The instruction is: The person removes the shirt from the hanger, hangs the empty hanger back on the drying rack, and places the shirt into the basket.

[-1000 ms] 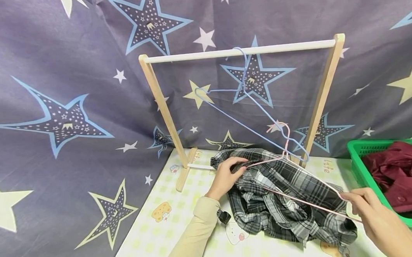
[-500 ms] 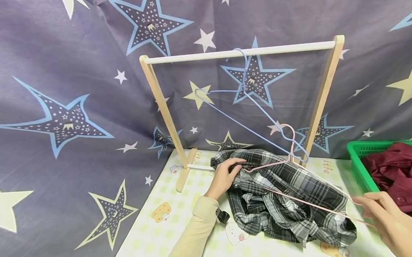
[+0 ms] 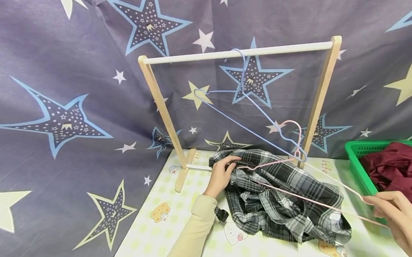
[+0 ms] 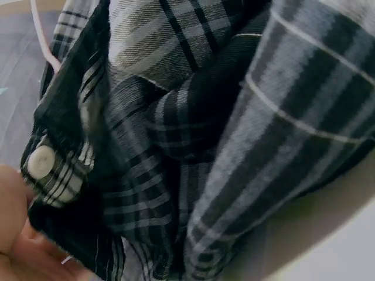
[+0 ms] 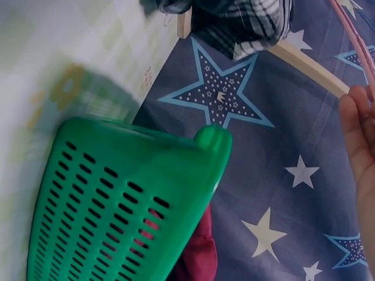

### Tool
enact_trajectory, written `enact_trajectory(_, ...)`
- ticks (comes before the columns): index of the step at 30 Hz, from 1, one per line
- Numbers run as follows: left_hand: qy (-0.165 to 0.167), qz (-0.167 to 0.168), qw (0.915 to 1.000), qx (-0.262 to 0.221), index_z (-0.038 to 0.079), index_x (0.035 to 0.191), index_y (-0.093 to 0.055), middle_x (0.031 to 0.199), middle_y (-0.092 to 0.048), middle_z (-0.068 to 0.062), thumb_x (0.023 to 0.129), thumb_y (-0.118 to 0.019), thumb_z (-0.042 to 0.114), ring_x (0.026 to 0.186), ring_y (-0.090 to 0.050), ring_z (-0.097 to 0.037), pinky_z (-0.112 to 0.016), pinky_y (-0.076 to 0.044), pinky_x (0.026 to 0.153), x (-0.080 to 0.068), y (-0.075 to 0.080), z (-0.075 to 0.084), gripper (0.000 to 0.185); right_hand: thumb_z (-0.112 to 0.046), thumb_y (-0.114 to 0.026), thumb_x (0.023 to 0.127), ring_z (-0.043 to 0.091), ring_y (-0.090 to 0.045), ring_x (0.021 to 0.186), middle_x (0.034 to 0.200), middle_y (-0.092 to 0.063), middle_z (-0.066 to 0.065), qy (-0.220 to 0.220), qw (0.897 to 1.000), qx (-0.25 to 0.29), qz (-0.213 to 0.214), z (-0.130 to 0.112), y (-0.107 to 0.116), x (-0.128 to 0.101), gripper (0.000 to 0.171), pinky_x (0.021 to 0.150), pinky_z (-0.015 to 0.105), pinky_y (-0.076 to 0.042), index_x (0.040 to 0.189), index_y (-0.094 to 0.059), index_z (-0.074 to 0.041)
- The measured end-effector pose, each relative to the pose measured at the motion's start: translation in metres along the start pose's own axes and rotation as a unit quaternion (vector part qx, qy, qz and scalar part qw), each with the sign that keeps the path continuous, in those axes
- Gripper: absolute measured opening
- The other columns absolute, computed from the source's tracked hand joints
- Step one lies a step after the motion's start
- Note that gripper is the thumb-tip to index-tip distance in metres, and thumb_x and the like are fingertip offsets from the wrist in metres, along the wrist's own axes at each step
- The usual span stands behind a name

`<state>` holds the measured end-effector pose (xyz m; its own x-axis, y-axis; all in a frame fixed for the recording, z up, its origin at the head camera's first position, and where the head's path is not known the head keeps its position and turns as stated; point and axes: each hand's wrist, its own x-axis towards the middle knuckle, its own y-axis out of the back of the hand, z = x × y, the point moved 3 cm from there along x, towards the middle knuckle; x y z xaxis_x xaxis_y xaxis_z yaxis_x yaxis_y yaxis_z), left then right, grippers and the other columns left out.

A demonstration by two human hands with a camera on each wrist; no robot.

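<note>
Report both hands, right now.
Left hand: holding the plaid shirt near its edge.
Right hand: holding the pink hanger by one end.

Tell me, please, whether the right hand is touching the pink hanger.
Touching. The head view shows the right hand with its fingertips pinching one end of the pink hanger, no gap between them.
</note>
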<state>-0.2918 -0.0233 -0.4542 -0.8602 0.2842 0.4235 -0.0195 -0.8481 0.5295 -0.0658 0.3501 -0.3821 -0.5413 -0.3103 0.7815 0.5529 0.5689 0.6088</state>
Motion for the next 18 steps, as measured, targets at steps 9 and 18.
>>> enact_trajectory(9,0.031,0.024,0.9992,0.002,0.014,0.117,-0.072,0.113,-0.073,-0.002,0.098,-0.060,0.006,0.086,-0.069,-0.011,-0.024,-0.056,0.074,-0.0024,-0.0001,-0.0044,0.024,-0.030,-0.030,0.110,-0.008,-0.041,0.085,0.101,-0.051,0.000,0.009,0.999,0.021,0.047,0.0063,0.0034,0.0014,0.059,0.067,0.005,-0.038,0.096,-0.064,0.016)
enact_trajectory(18,0.038,0.014,0.9991,-0.011,0.016,0.112,-0.073,0.106,-0.074,-0.002,0.098,-0.062,0.012,0.080,-0.069,-0.008,-0.023,-0.054,0.072,-0.0067,0.0049,-0.0012,0.019,-0.028,-0.028,0.110,-0.009,-0.041,0.092,0.092,-0.053,0.014,0.008,0.997,-0.004,0.071,0.0092,0.0003,0.0013,0.057,0.079,0.003,-0.034,0.098,-0.063,0.016)
